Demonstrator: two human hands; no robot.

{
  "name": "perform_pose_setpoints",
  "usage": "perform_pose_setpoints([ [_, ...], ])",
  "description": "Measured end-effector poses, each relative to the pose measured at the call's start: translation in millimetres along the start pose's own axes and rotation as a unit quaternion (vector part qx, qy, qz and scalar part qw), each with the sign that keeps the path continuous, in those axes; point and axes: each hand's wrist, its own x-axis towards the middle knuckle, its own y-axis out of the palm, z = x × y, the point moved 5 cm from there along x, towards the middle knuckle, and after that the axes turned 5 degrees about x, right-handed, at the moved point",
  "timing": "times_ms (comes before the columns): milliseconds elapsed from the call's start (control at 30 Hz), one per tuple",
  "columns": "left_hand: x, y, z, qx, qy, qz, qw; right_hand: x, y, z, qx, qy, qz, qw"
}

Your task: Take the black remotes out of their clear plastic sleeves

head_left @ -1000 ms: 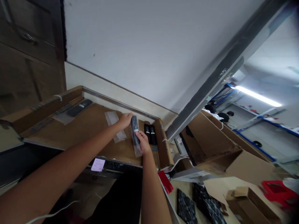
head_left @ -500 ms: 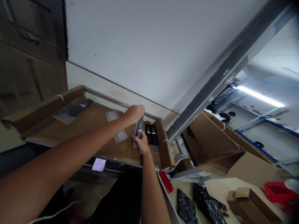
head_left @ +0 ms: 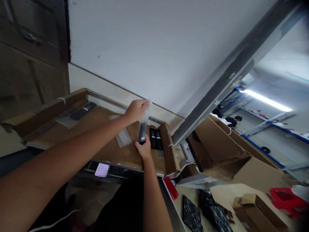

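My left hand [head_left: 137,110] pinches the upper end of a clear plastic sleeve [head_left: 146,114] and holds it up over the cardboard-lined tray [head_left: 91,138]. Below it, my right hand [head_left: 144,148] grips the lower end of a dark, slim device [head_left: 142,130], which is partly inside the sleeve. Two black devices [head_left: 155,138] with white labels lie side by side at the tray's right. Flat clear sleeves [head_left: 124,138] lie in the middle, partly behind my left forearm. Another dark device [head_left: 84,111] rests on a sleeve at the left.
A pink note [head_left: 101,169] sits on the tray's front edge. Open cardboard boxes [head_left: 217,145] stand at the right, with black patterned packages [head_left: 191,212] and a red stool [head_left: 285,199] lower down. People are visible in the far background beside shelves.
My left hand has moved up and slightly left, with the sleeve's upper part now stretched above the device. My right hand has shifted slightly left to the device's lower end.
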Motion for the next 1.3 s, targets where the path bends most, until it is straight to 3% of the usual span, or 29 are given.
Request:
perform_pose_setpoints([
  [100,30.3,-42.2,-6.5,-0.095,-0.019,-0.130,0.987,-1.9,-1.0,-4.3,-0.067,-0.024,-0.040,0.997],
  [200,42.9,-91.5,21.2,-0.166,-0.085,-0.260,0.947,-1.3,0.9,-5.0,-0.176,-0.055,-0.079,0.980],
  [267,28.5,-115.3,57.5,-0.135,-0.170,-0.295,0.930,1.7,4.6,-5.3,-0.251,-0.057,-0.088,0.962],
  [367,-20.2,-135.6,112.8,0.043,-0.270,-0.268,0.924,8.6,8.2,-6.8,-0.333,-0.033,-0.098,0.937],
  [467,-69.4,-142.1,150.7,0.095,-0.296,-0.255,0.916,16.1,9.1,-7.9,-0.389,-0.002,-0.105,0.915],
  [567,-89.9,-141.5,164.4,0.126,-0.293,-0.238,0.917,22.1,9.7,-8.6,-0.425,0.022,-0.112,0.898],
  [767,-83.4,-137.9,169.6,0.137,-0.256,-0.208,0.934,24.6,8.4,-8.5,-0.460,0.043,-0.146,0.875],
  [1067,-84.1,-138.7,190.1,0.125,-0.232,-0.242,0.934,16.0,3.6,-3.0,-0.492,0.062,-0.166,0.852],
  [1200,-83.7,-139.2,196.7,0.130,-0.213,-0.249,0.936,16.9,2.1,-0.3,-0.453,0.021,-0.174,0.874],
  [1300,-84.0,-138.7,201.1,0.114,-0.216,-0.252,0.937,15.8,9.8,8.5,-0.364,-0.084,-0.112,0.921],
])
